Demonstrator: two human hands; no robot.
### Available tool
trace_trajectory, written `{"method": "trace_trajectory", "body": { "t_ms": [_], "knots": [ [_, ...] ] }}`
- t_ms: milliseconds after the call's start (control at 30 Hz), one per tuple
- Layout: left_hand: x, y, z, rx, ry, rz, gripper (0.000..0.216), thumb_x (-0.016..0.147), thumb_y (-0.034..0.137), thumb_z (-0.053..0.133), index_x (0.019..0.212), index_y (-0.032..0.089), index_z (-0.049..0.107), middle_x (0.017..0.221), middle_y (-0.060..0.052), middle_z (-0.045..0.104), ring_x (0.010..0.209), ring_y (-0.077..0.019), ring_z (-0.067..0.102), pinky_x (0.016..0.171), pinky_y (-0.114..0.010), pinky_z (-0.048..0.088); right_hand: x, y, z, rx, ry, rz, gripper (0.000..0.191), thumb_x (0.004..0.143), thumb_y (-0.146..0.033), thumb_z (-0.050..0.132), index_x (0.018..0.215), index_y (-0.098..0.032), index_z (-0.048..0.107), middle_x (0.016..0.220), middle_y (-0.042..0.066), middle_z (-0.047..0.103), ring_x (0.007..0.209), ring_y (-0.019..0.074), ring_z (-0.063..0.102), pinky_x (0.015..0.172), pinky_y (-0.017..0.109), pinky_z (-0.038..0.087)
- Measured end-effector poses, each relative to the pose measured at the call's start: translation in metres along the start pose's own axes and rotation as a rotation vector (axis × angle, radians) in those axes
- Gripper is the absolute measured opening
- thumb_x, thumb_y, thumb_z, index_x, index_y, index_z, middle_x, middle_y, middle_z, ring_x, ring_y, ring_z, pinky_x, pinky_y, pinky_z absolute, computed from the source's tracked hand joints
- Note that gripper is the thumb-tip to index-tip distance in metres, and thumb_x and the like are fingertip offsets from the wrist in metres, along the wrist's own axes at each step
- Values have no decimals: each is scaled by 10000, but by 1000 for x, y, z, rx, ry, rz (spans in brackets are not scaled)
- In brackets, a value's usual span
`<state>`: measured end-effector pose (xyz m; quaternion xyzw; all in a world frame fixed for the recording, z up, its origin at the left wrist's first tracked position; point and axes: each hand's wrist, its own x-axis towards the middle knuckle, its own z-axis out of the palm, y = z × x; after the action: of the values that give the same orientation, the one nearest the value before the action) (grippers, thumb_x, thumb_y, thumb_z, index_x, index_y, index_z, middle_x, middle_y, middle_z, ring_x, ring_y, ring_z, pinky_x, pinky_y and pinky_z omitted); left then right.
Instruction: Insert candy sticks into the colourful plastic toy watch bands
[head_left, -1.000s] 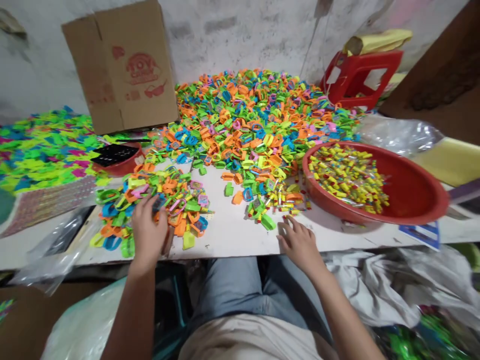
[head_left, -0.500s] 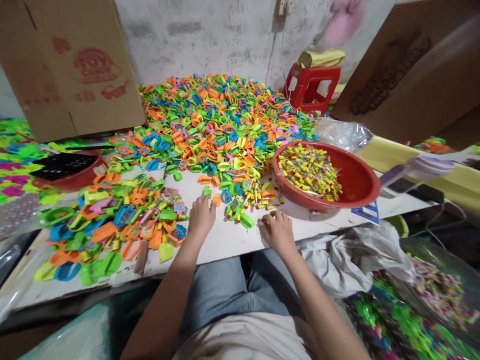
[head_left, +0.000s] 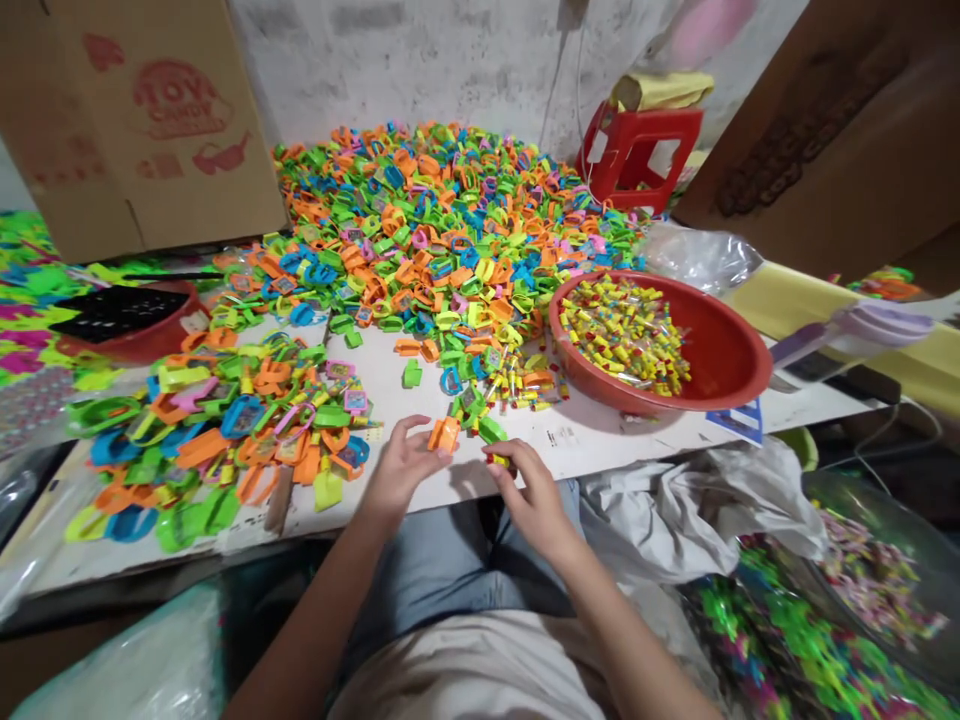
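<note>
My left hand pinches a small orange plastic piece just above the front edge of the white table. My right hand is beside it, its fingers closed on a small yellow tube. Behind the hands rises a big heap of orange, green, blue and yellow plastic pieces. A smaller pile of the same colourful pieces lies to the left of my left hand. A red bowl of yellow tubes stands to the right.
A cardboard box stands at the back left, with a red dish holding a dark tray before it. A red stool is at the back right. Grey cloth and bags of toys lie below the table's right edge.
The camera swung right. My left hand left the left pile, crossed to the middle and picked up an orange piece. My right hand picked up a yellow tube and drew back toward the table's edge.
</note>
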<state>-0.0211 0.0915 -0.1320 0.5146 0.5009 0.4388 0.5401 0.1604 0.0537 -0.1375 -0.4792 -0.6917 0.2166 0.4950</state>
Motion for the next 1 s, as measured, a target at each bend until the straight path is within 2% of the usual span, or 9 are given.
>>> {"method": "trace_trajectory", "body": {
  "t_ms": [67,167,267,367,433,567,733,867,1000],
  "knots": [
    [-22,8,10,-237,-58,-120,628,669,372,735,1202,215,442,1153,-93,625,1011,-208,650,874,-339,518,-2,-9,9,50,-31,-42,139,924,-229,470,1000,-199,583,887,54,632,825,178,579,710,301,483],
    [-40,16,19,-328,-71,-155,634,692,399,709,1247,202,473,1254,-123,587,1133,-236,586,936,-338,493,-6,-18,18,71,-87,-113,112,921,-192,460,979,-196,556,894,58,610,848,187,558,750,329,476],
    [-44,20,22,-278,-93,-96,641,719,427,684,1276,205,457,1238,-115,606,1143,-225,578,966,-337,476,-9,-27,14,60,-151,-156,117,933,-176,443,987,-198,544,920,65,604,865,189,544,769,339,475],
    [-42,22,23,-145,-32,-31,547,734,434,680,1184,179,499,1115,-103,666,1028,-209,631,920,-343,503,-9,-34,1,50,-220,-208,153,939,-161,434,1044,-205,538,970,71,620,906,190,551,807,350,479],
    [-41,24,23,-110,-3,9,500,735,434,678,1130,171,519,1093,-106,683,993,-211,649,887,-349,523,-10,-37,-8,61,-178,-166,171,935,-167,451,1082,-215,523,996,71,625,929,188,568,820,350,485],
    [-46,30,24,-18,-43,89,473,703,357,723,1109,179,558,1173,-109,672,1021,-217,656,902,-350,529,-13,-37,-17,142,51,0,165,928,-208,479,1091,-223,505,981,62,612,916,171,596,781,309,508],
    [-54,35,20,120,-58,118,403,721,332,728,1086,201,621,1155,-74,689,1037,-217,661,912,-331,537,-12,-35,-15,171,30,-62,140,919,-193,474,1049,-216,519,956,63,617,900,172,607,778,314,518],
    [-56,36,17,163,-50,123,396,722,334,729,1084,203,632,1129,-60,703,1018,-216,673,889,-318,551,-10,-35,-14,138,85,-116,138,897,-157,506,1019,-218,526,955,66,625,917,180,610,797,336,513],
    [-58,37,16,197,-54,130,400,717,328,733,1083,200,639,1106,-55,714,998,-209,680,876,-300,555,-8,-37,-18,106,62,-186,146,877,-118,523,979,-222,526,937,63,629,907,185,611,769,338,513]
  ]
}}
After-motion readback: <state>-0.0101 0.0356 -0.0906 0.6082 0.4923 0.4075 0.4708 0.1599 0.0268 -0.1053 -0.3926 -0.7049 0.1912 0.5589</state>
